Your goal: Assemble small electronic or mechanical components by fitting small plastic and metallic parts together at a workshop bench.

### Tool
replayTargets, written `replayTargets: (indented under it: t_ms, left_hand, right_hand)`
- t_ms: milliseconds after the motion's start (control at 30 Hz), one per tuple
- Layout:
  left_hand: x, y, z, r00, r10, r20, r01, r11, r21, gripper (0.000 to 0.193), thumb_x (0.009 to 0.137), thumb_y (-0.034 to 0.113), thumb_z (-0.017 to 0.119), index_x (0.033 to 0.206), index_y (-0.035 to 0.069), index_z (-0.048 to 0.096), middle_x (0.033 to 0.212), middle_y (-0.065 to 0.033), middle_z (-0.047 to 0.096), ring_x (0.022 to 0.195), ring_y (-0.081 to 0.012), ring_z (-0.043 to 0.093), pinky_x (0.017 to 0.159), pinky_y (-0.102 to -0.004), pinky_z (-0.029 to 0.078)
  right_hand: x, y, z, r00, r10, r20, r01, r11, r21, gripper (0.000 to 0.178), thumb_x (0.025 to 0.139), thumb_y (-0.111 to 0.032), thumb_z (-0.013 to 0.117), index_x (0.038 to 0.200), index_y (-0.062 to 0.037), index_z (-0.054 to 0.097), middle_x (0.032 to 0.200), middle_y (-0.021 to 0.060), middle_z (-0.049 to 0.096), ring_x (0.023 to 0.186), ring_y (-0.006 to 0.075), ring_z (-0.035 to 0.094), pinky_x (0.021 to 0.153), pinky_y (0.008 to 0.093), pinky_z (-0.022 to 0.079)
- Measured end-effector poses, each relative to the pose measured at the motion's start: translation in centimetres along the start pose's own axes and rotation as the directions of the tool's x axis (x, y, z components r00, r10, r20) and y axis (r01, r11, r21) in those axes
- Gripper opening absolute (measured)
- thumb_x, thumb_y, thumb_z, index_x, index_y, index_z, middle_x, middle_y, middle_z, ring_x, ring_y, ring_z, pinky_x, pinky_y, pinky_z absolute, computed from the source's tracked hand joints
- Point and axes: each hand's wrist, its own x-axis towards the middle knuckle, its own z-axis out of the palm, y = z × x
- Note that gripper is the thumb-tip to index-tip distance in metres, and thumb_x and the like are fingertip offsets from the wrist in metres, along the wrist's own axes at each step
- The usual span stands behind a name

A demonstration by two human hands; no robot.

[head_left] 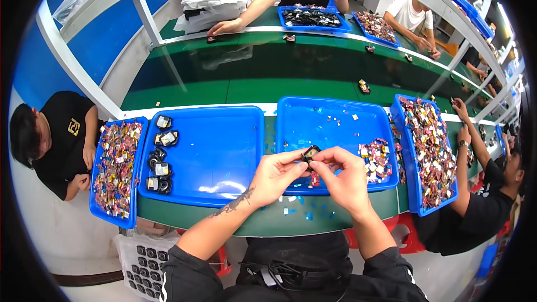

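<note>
My left hand (275,175) and my right hand (342,178) meet over the near part of a blue tray (330,106). Between their fingertips is a small black plastic housing (309,154) with a pale spot inside it. Both hands pinch it, and the fingers hide part of it. In that tray, small red-and-white circuit parts (376,161) lie heaped at the right, with a few scattered bits elsewhere. Just below my fingers a red part (315,179) shows. To the left, another blue tray (224,134) bears several black housings (162,170) along its left side.
Blue bins heaped with small parts stand at the far left (117,162) and right (428,151). Blue film scraps (309,216) litter the green table edge. Beyond runs a green conveyor belt (251,90) with a few parts on it. White frame posts (84,67) rise around; co-workers sit nearby.
</note>
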Motion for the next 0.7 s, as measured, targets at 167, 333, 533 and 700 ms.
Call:
replayTargets:
  t_ms: [167, 333, 533, 700]
  left_hand:
    - [-0.1, -0.1, -0.2, 1.000, -0.012, 0.028, 0.012, 1.000, 0.001, 0.037, 0.096, 0.003, 0.053, 0.131, -0.006, 0.050, 0.124, -0.0129, 0.059, 0.111, -0.0197, 0.059, 0.094, -0.0320, 0.052]
    - [-0.2, 0.0, 0.0, 0.999, -0.010, 0.049, 0.009, 1.000, 0.018, 0.037, 0.096, 0.004, 0.053, 0.131, -0.006, 0.050, 0.125, -0.0132, 0.058, 0.111, -0.0196, 0.058, 0.095, -0.0321, 0.051]
    - [-0.4, -0.2, 0.1, 0.999, -0.011, 0.040, 0.008, 0.998, 0.063, 0.036, 0.096, 0.002, 0.052, 0.131, -0.006, 0.049, 0.125, -0.0141, 0.058, 0.112, -0.0200, 0.058, 0.096, -0.0329, 0.051]
    - [-0.6, 0.2, 0.4, 0.997, -0.013, 0.076, 0.006, 0.996, 0.086, 0.035, 0.096, 0.003, 0.051, 0.130, -0.008, 0.050, 0.121, -0.0159, 0.060, 0.107, -0.0200, 0.060, 0.094, -0.0337, 0.052]
  right_hand:
    - [0.0, -0.2, 0.0, 1.000, -0.026, 0.010, 0.026, 1.000, -0.005, 0.012, 0.081, -0.002, 0.071, 0.091, 0.0020, 0.069, 0.081, 0.0101, 0.070, 0.068, 0.0114, 0.062, 0.061, 0.0256, 0.049]
    - [0.0, 0.2, -0.1, 0.999, -0.048, 0.010, 0.048, 0.999, -0.016, 0.012, 0.080, -0.002, 0.071, 0.091, 0.0027, 0.069, 0.081, 0.0114, 0.069, 0.065, 0.0129, 0.062, 0.061, 0.0271, 0.050]
    - [0.3, -1.1, -0.6, 0.998, 0.006, 0.060, -0.001, 0.996, -0.086, 0.009, 0.078, -0.005, 0.073, 0.084, 0.0006, 0.068, 0.078, 0.0113, 0.068, 0.062, 0.0158, 0.060, 0.059, 0.0280, 0.049]
    - [0.0, -1.3, -0.8, 0.998, -0.057, 0.018, 0.060, 0.957, -0.283, 0.014, 0.072, -0.008, 0.076, 0.069, -0.0043, 0.063, 0.072, 0.0090, 0.064, 0.062, 0.0219, 0.058, 0.059, 0.0322, 0.048]
